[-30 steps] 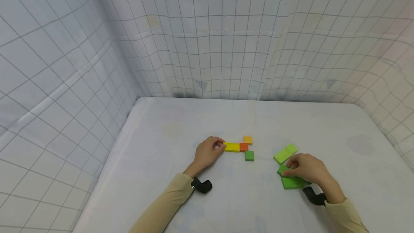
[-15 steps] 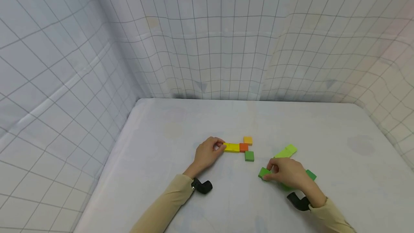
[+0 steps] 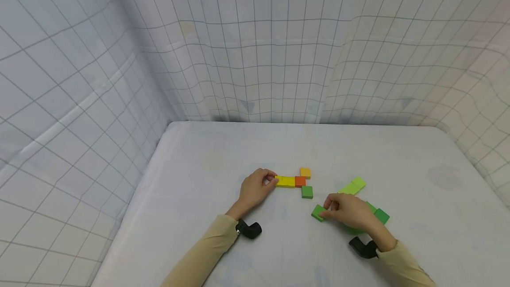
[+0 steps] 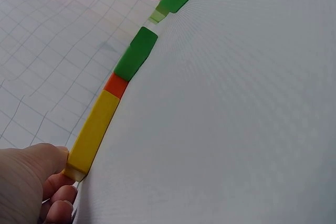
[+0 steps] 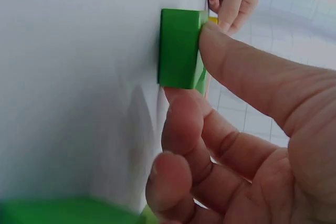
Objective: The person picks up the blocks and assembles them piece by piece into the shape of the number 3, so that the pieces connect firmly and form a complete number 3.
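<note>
My left hand [image 3: 254,188] pinches the near end of a yellow block [image 4: 94,132] at the left of a short row. A red-orange block [image 3: 300,181] touches the yellow one's right end. At its corners sit a light-orange block [image 3: 305,172], behind, and a green block [image 3: 307,191], in front. Right of that row, my right hand [image 3: 350,211] holds a small green block [image 5: 179,48] between thumb and fingers, low over the table or on it; I cannot tell which. In the head view a gap separates this held block from the row.
Behind my right hand lies a light-green piece [image 3: 352,187]. Under and beside it are more green blocks, one dark green [image 3: 382,216], partly hidden by the hand. They stand on a white table [image 3: 223,145], with a gridded white curtain [image 3: 255,56] at its back edge.
My right hand has drawn the small green block leftward, away from the other green pieces and nearer the row, uncovering the dark-green block. My left hand stays in place.
</note>
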